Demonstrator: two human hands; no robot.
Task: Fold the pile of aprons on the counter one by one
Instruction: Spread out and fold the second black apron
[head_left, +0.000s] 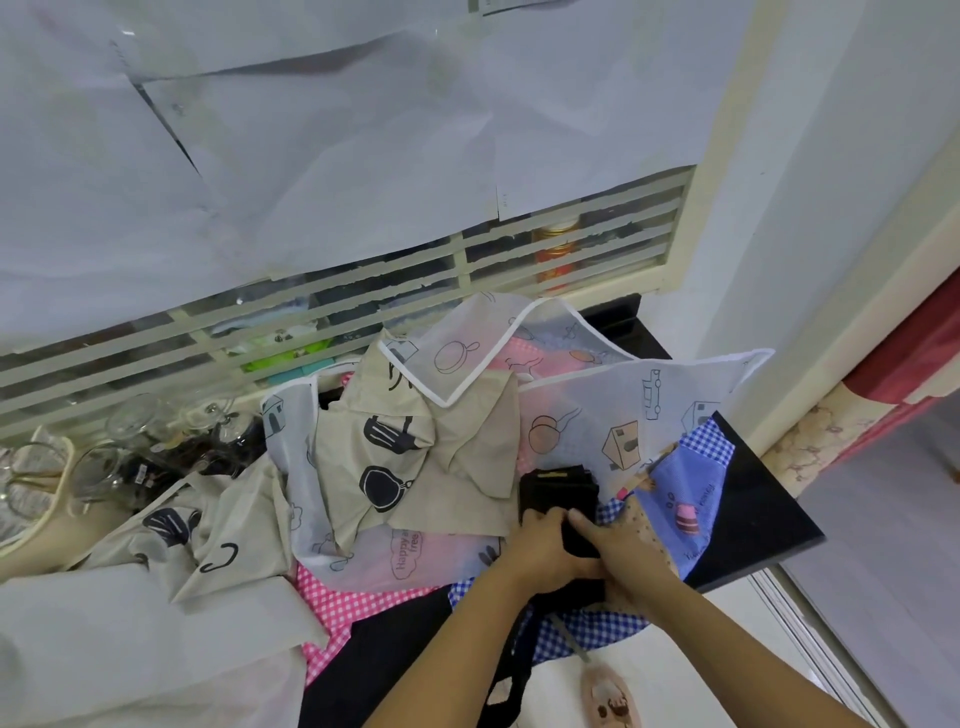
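Observation:
A black apron, folded into a small thick bundle, lies on the pile at the right of the black counter. My left hand grips its near left side. My right hand holds its near right side, fingers curled over the cloth. Black straps hang from the bundle over the counter's front edge. Under and around it lie a blue checked apron, a translucent white printed apron, a beige apron with black prints and a pink checked apron.
Glass jars and cups stand at the back left beside a woven tray. A slatted cabinet front rises behind the counter. A white wall is on the right, and a slippered foot shows on the floor below.

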